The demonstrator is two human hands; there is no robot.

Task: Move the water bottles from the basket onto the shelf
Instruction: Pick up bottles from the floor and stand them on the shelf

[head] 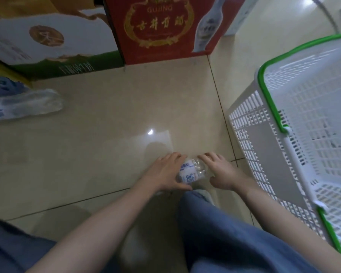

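Note:
A clear water bottle (191, 170) with a white and blue label lies low over the tiled floor just ahead of my knee. My left hand (165, 172) wraps its left side, fingers curled over the top. My right hand (220, 172) rests against its right side with the fingers spread. The white mesh basket (268, 154) with green rim and handles stands on the floor to the right; no bottle shows inside the part in view. More clear bottles in plastic wrap (26, 105) lie at the far left. No shelf is in view.
A red liquor carton (165, 28) and a white and green carton (51, 40) stand on the floor ahead. My blue trouser legs (234, 233) fill the lower frame. Beige floor tiles (106, 119) lie between the cartons and my hands.

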